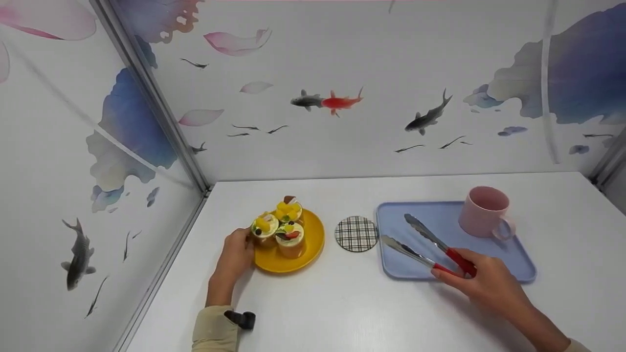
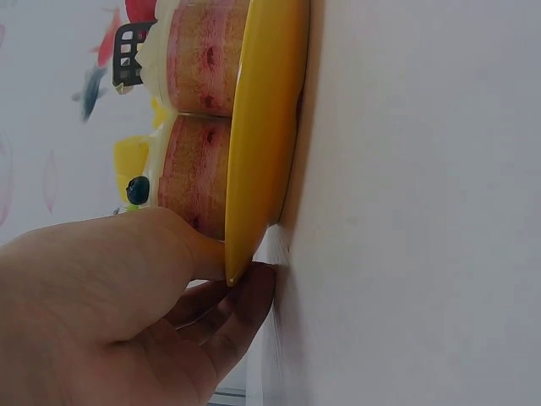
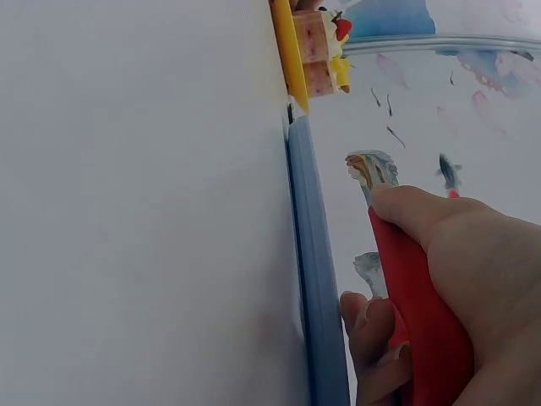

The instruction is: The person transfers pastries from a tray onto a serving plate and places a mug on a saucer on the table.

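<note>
A yellow plate [image 1: 313,244] bears three small fruit-topped cakes [image 1: 291,239] grouped toward its left half. My left hand [image 1: 237,254] pinches the plate's left rim, thumb above and fingers beneath, as the left wrist view shows. Pink layered sides of the cakes [image 2: 203,68] appear there close to the thumb. In my right hand [image 1: 494,281] are metal tongs [image 1: 425,230] with red handles, gripped by those handles. The tongs' arms are spread, with nothing between their tips, and they hang above a blue tray [image 1: 391,269].
On the tray's back right stands a pink mug [image 1: 481,215], handle toward the right. A round checked coaster [image 1: 357,234] lies between plate and tray, close to the tray's left edge. Printed walls [image 1: 332,146] border the white table [image 1: 337,313] at the back and left.
</note>
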Demonstrator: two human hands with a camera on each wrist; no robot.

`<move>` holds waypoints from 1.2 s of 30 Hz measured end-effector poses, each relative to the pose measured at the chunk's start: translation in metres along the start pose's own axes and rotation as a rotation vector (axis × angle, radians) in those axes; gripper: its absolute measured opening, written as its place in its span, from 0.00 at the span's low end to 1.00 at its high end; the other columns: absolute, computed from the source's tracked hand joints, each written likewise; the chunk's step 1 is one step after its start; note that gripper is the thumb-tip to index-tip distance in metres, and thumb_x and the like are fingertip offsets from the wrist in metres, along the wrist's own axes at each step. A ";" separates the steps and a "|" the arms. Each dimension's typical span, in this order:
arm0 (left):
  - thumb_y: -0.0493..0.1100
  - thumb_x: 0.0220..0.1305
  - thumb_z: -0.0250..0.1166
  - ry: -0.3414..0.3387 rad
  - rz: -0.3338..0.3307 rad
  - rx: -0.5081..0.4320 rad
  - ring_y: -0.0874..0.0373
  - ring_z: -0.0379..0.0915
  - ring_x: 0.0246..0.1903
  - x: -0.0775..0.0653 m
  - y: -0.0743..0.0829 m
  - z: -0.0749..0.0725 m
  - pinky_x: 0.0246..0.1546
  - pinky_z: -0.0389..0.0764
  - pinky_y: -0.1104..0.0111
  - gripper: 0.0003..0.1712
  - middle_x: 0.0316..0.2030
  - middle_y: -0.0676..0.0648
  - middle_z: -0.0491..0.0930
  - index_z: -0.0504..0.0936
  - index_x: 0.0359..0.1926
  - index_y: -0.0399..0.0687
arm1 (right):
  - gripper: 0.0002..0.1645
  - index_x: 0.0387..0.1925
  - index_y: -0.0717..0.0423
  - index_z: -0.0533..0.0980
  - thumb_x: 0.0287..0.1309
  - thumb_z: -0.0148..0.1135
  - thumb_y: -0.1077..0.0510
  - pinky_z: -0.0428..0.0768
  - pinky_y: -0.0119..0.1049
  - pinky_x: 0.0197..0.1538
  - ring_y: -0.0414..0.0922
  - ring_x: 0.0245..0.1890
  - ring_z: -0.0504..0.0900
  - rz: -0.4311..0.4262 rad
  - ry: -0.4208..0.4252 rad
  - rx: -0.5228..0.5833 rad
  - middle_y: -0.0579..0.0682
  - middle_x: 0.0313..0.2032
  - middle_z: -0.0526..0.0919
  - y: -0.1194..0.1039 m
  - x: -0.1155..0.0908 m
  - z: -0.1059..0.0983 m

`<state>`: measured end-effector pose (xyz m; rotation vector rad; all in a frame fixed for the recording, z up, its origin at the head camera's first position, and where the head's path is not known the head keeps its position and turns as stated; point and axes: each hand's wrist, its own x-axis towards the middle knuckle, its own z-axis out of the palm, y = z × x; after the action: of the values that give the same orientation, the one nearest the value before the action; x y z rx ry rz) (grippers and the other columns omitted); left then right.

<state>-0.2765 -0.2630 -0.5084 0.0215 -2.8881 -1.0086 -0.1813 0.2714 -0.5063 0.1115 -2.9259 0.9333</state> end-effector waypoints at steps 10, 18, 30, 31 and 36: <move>0.29 0.78 0.58 0.019 0.043 0.017 0.37 0.80 0.66 -0.001 -0.002 -0.001 0.71 0.80 0.45 0.23 0.60 0.32 0.84 0.78 0.71 0.29 | 0.55 0.71 0.60 0.78 0.55 0.78 0.27 0.70 0.27 0.28 0.47 0.40 0.75 0.014 -0.004 -0.013 0.50 0.40 0.83 0.014 -0.007 -0.010; 0.29 0.80 0.56 -0.003 0.018 0.009 0.37 0.79 0.67 0.000 0.000 0.000 0.72 0.79 0.44 0.23 0.62 0.33 0.83 0.78 0.71 0.30 | 0.58 0.75 0.58 0.74 0.55 0.78 0.26 0.77 0.27 0.31 0.51 0.47 0.76 0.068 -0.053 -0.011 0.56 0.50 0.83 0.021 -0.013 -0.017; 0.27 0.79 0.54 -0.018 0.002 -0.006 0.36 0.77 0.69 0.000 -0.002 0.000 0.74 0.76 0.44 0.24 0.63 0.32 0.82 0.77 0.72 0.30 | 0.61 0.76 0.60 0.71 0.55 0.76 0.24 0.78 0.27 0.32 0.51 0.47 0.76 0.119 -0.094 -0.019 0.61 0.55 0.82 0.033 -0.022 -0.025; 0.27 0.78 0.55 -0.011 0.013 -0.006 0.36 0.78 0.68 0.000 -0.002 0.001 0.74 0.77 0.44 0.23 0.62 0.32 0.83 0.78 0.70 0.29 | 0.61 0.76 0.60 0.72 0.55 0.76 0.24 0.78 0.27 0.33 0.51 0.48 0.77 0.119 -0.094 -0.022 0.61 0.55 0.82 0.034 -0.023 -0.026; 0.26 0.77 0.55 0.013 0.041 0.002 0.37 0.80 0.65 -0.001 -0.002 0.000 0.72 0.79 0.44 0.22 0.59 0.33 0.85 0.80 0.68 0.30 | 0.61 0.75 0.62 0.72 0.55 0.76 0.24 0.81 0.30 0.36 0.52 0.47 0.78 0.125 -0.092 -0.051 0.64 0.55 0.83 0.041 -0.028 -0.031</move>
<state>-0.2760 -0.2645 -0.5103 -0.0308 -2.8652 -0.9956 -0.1562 0.3244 -0.5073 -0.0335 -3.0699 0.8906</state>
